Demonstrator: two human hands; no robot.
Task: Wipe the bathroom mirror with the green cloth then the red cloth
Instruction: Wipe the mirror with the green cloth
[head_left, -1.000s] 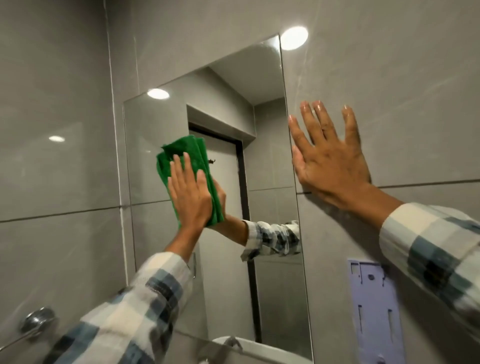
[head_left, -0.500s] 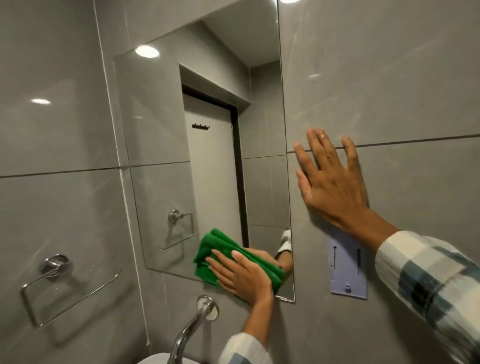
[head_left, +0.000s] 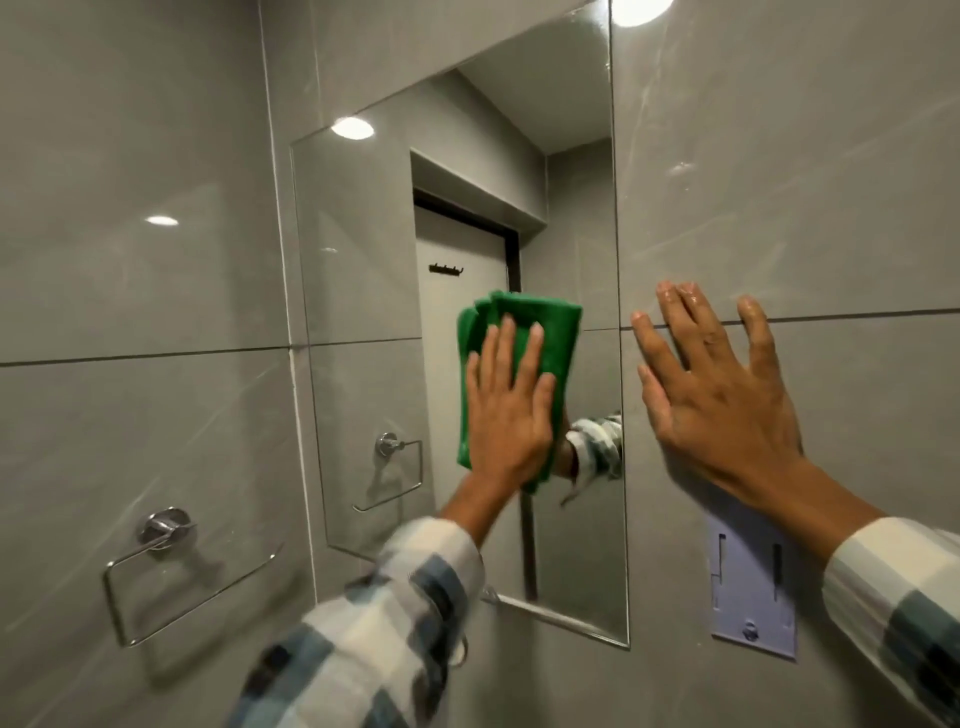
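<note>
mirror (head_left: 363, 322): we see a tall frameless pane fixed to the grey tiled wall (head_left: 779, 182), reflecting a door and a ceiling light.
green cloth (head_left: 550, 332): folded, flat against the glass in the mirror's right half, about mid-height.
left hand (head_left: 506, 415): we press it flat on the green cloth, fingers extended upward, palm pinning the cloth to the glass rather than gripping around it.
right hand (head_left: 722, 395): released, fingers spread, palm flat on the wall just right of the mirror's edge.
sleeves: checked, on both forearms.
towel ring (head_left: 156, 566): chrome, on the left wall, well apart from the cloth.
wall plate (head_left: 753, 587): pale lilac, just below our right wrist.
</note>
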